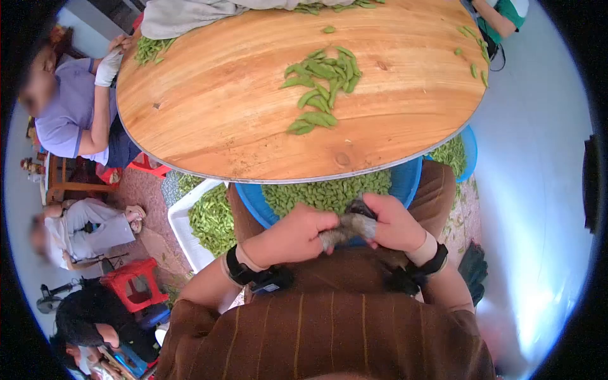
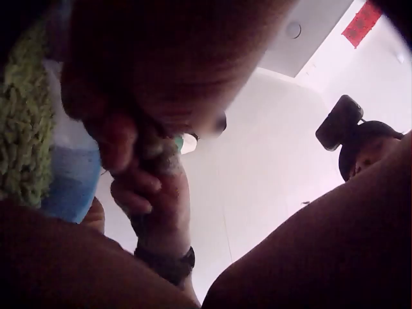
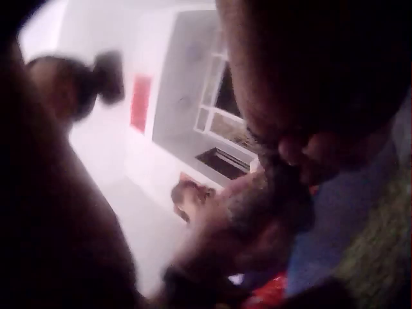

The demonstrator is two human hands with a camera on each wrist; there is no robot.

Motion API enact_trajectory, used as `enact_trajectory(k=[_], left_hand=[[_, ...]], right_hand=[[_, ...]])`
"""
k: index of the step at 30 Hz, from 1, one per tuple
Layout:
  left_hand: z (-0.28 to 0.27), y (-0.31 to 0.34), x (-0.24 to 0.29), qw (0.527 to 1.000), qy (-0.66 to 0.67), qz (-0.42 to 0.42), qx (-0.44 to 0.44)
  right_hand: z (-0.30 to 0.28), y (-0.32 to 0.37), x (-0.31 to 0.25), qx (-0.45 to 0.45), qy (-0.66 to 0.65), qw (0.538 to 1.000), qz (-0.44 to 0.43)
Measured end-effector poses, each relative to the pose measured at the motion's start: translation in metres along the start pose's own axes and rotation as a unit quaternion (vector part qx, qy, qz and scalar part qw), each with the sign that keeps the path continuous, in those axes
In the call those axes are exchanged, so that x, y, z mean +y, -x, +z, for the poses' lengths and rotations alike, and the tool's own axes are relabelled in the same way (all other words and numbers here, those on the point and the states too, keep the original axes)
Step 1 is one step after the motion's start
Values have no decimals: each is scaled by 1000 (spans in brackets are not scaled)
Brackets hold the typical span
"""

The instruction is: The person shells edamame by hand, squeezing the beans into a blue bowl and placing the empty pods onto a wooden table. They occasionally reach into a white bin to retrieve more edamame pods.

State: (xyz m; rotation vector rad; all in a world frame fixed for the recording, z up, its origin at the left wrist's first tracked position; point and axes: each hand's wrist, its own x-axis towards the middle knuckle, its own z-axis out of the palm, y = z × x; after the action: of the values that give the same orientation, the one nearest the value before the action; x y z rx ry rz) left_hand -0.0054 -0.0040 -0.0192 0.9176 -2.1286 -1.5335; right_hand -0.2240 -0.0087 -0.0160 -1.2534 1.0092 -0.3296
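Note:
Both my hands meet over my lap at the near rim of a blue basin (image 1: pixel 250 201) full of shelled green beans (image 1: pixel 323 193). Between them is a grimy grey cloth-like piece (image 1: pixel 356 227), and I cannot tell exactly what it is. The left hand (image 1: pixel 292 234) pinches its left end between thumb and curled fingers. Curled round its right end is the right hand (image 1: pixel 397 223), with something dark at its fingertips. In the left wrist view the same grey piece (image 2: pixel 168 162) shows close among the fingers; the right wrist view is dark and blurred.
A round wooden table (image 1: pixel 221 120) overhangs the basin and bears green soybean pods (image 1: pixel 326 76) and a grey cloth (image 1: pixel 183 19). A white crate (image 1: pixel 180 225) of pods stands left, a blue tub (image 1: pixel 470 152) right. A gloved person (image 1: pixel 76 114) sits at the left; others are nearby.

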Motion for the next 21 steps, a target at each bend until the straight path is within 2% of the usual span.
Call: enact_trajectory(k=[1, 3, 7, 8, 9, 10, 12, 13, 14, 15, 16, 17, 18, 19, 21], left_hand=[[-4, 1, 5, 1000, 0, 1, 4], [-13, 3, 19, 964, 213, -138, -76], [-15, 19, 3, 943, 288, -161, -34], [-18, 28, 2, 950, 245, -193, 0], [-22, 39, 0, 953, 201, -224, 34], [-26, 50, -3, 953, 202, -224, 37], [-39, 79, -8, 975, 1, -191, 118], [-41, 98, -25, 960, -143, -184, 156], [-41, 113, -42, 924, -283, -172, 190], [-43, 119, -40, 924, -284, -173, 191], [-45, 124, -37, 878, -341, -252, 223], [-47, 127, -34, 820, -394, -328, 254], [-49, 127, -31, 823, -382, -310, 282], [-50, 124, -26, 822, -385, -309, 283], [-48, 110, -12, 857, -315, -212, 347]], right_hand=[[0, 1, -3, -2, 3, 1000, -1], [1, 3, -8, -77, -171, 982, 3], [0, -1, -17, -46, -67, 997, -16], [1, -3, -17, -9, 106, 987, -118], [1, -5, -17, 28, 273, 937, -216], [1, -6, -22, 26, 275, 936, -217], [0, -5, -37, 68, 342, 917, -195], [0, -7, -47, 68, 341, 917, -195], [2, -11, -59, 153, 320, 908, -223], [3, -18, -68, 237, 295, 891, -250], [1, -29, -73, 237, 295, 891, -252], [-2, -42, -76, 293, 342, 848, -280], [-4, -52, -77, 348, 386, 798, -306], [-6, -60, -78, 350, 384, 796, -309], [-7, -69, -79, 347, 450, 787, -241]])
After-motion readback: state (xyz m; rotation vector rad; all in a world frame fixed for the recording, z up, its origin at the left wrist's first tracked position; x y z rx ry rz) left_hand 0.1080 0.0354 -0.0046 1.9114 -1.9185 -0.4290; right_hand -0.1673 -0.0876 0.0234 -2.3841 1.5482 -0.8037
